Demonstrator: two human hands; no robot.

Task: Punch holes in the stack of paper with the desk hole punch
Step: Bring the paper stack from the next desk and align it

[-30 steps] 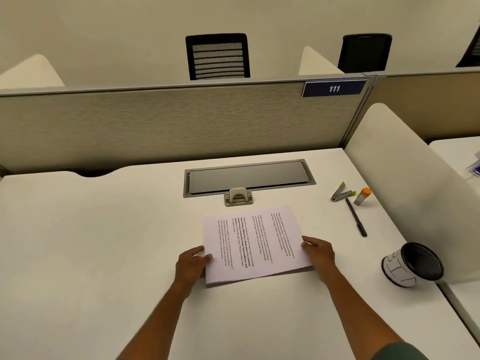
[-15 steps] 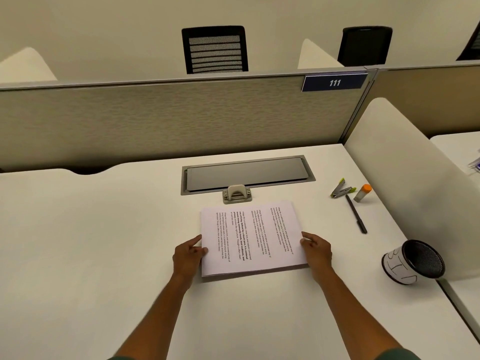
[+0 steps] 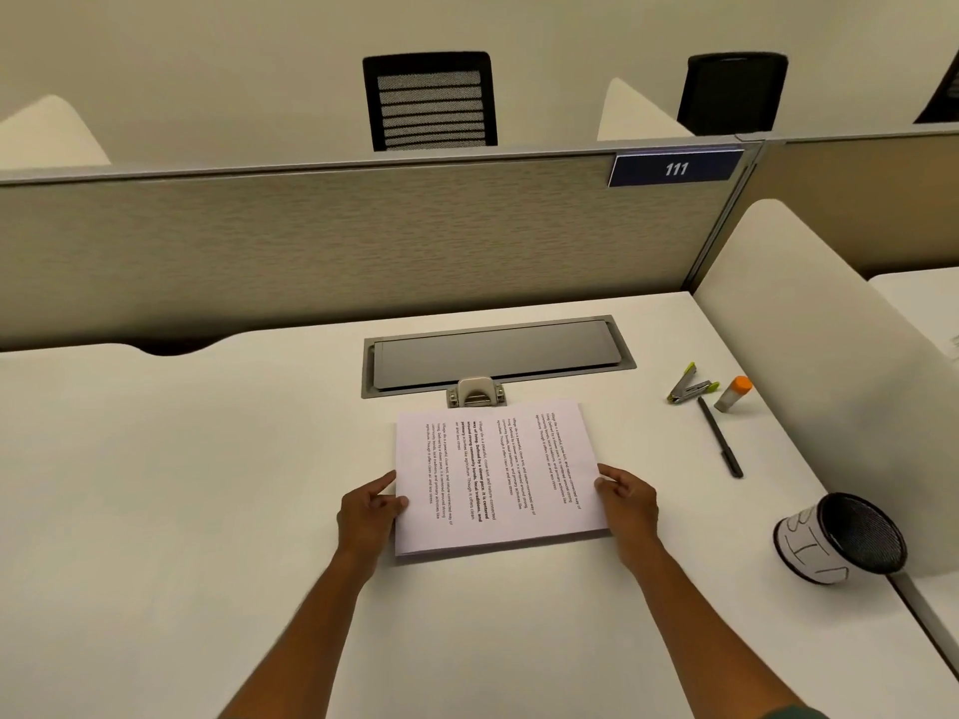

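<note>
— What has changed since a moment ago?

— The stack of paper has slid up the white desk toward the partition. Its far edge now sits right at the desk hole punch, where a second ago a strip of bare desk lay between them. The stack has also squared up; earlier it lay skewed.

— And the hands?

— Both have travelled with it. The left hand pinches the stack's left edge near the near corner, thumb on top of the sheets. The right hand grips the right edge the same way, fingertips on the top page. The stack lies flat between them, printed lines running away from the person.

— Whether the paper is in the punch's slot?

— Cannot tell — the edge meets the punch's front, no more shows.

— Further off?

— To the right, well apart from the stack: a black mesh cup on its side, a black pen, a small stapler and a glue stick. Behind the punch, a grey cable hatch is set into the desk.
</note>
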